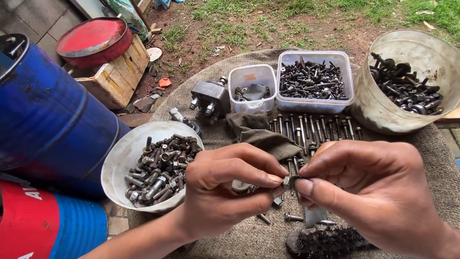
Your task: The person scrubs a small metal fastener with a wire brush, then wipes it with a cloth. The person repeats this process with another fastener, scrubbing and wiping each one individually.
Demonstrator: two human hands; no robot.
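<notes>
My left hand and my right hand meet low in the middle of the frame, fingertips pinched together on a small metal nut held between them. Both hands are closed narrow on it; I cannot tell whether a bolt is threaded into it, my fingers hide that.

Under my hands lies a brown cloth-covered desk. A few loose bolts lie just below my fingers, and a dark wire brush sits at the bottom edge. Behind my hands, a row of long bolts stands lined up, with a crumpled grey rag beside it.

At lower left a white bowl holds mixed bolts and nuts. In the upper middle sit a small clear tub and a larger clear tub full of dark screws. At upper right a dirty white bucket holds large dark bolts. A grey metal part with fittings rests left of the small tub. A blue drum fills the left edge.
</notes>
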